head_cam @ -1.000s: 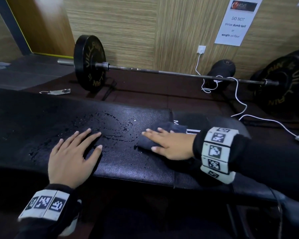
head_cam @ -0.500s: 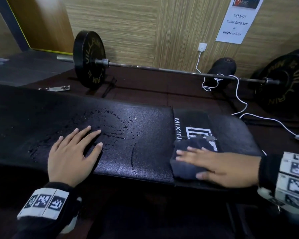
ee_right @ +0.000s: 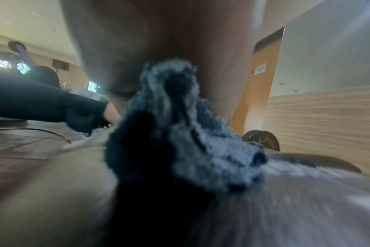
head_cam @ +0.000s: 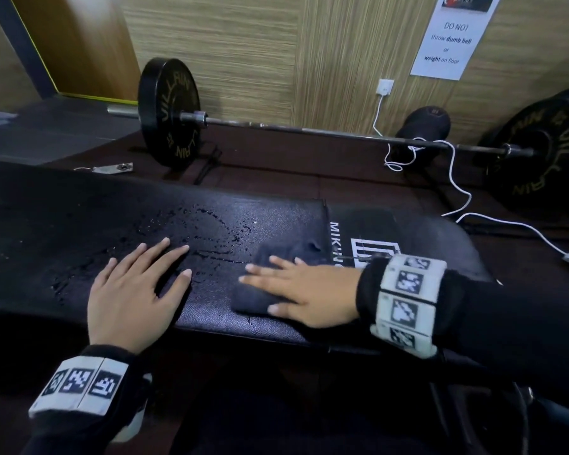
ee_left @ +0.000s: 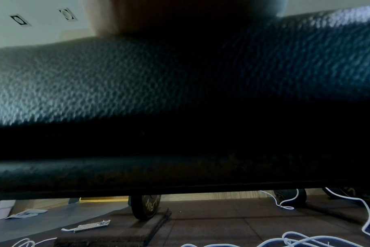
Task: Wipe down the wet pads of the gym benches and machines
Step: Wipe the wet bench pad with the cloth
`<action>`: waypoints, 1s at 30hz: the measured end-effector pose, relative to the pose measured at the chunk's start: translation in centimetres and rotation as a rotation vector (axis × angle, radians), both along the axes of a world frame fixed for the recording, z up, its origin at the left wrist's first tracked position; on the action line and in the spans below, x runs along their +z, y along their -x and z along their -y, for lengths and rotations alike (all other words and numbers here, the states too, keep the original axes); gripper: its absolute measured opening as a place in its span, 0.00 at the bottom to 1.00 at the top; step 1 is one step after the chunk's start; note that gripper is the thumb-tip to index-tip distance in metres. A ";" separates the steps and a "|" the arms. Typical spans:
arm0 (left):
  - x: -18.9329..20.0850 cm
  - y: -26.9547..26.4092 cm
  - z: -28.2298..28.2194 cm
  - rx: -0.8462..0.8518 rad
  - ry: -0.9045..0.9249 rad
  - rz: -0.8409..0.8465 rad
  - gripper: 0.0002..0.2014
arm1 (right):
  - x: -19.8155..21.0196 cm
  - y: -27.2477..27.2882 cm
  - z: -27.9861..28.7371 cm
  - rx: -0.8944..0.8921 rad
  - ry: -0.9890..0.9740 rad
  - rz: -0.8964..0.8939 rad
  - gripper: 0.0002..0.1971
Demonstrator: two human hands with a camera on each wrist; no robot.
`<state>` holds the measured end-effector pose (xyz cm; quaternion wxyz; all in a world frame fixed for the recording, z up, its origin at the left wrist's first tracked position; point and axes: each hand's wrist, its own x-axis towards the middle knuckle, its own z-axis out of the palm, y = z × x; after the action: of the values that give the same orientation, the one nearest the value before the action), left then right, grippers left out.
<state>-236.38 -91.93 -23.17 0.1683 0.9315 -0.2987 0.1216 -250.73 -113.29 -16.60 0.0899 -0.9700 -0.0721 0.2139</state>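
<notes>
A black padded gym bench [head_cam: 63,218] runs across the head view, with water droplets [head_cam: 207,231] scattered over its middle. My left hand [head_cam: 135,290] lies flat on the wet pad, fingers spread. To its right, my right hand [head_cam: 296,290] presses flat on a dark grey cloth [head_cam: 260,297] near the pad's front edge, just left of the seam and the white logo [head_cam: 358,251]. The right wrist view shows the bunched cloth [ee_right: 180,133] under the palm. The left wrist view shows only the pad's textured side [ee_left: 95,83].
A barbell [head_cam: 309,131] with black plates [head_cam: 168,113] lies on the floor behind the bench, against the wood-panelled wall. A white cable [head_cam: 457,192] trails from a wall socket [head_cam: 385,87] across the floor at right. A small metal tag [head_cam: 112,168] lies behind the bench at left.
My right hand slid the cloth right onto the logo section, then back left onto the main pad toward the droplets. The left hand stayed flat in place.
</notes>
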 end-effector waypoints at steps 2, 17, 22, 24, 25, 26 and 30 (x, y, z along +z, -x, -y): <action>0.0 -0.1 0.0 -0.001 -0.003 -0.002 0.26 | -0.4 2.1 0.0 0.077 -0.023 0.012 0.29; 0.1 0.0 0.2 0.006 0.033 0.011 0.24 | 0.3 1.1 8.9 -0.255 0.032 -0.020 0.29; 0.1 -0.1 0.1 0.007 0.029 0.001 0.23 | 0.4 -1.9 4.5 -0.207 0.061 -0.008 0.29; 0.1 -0.1 0.1 0.007 0.023 0.004 0.24 | 0.3 -1.3 2.5 -0.175 0.047 -0.005 0.29; 0.1 -0.2 0.2 0.007 0.020 0.006 0.24 | 0.3 -0.6 1.7 -0.153 0.041 -0.007 0.30; 0.0 -0.2 0.2 0.009 0.020 0.008 0.24 | 0.2 0.1 0.9 -0.131 0.033 -0.013 0.30; -0.2 -0.2 0.3 -0.003 -0.006 -0.020 0.26 | -0.1 3.6 -0.6 -0.102 -0.034 0.004 0.30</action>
<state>-236.19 -92.20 -23.37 0.1685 0.9328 -0.2986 0.1109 -254.34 -112.66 -16.66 0.1169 -0.9712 -0.0262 0.2058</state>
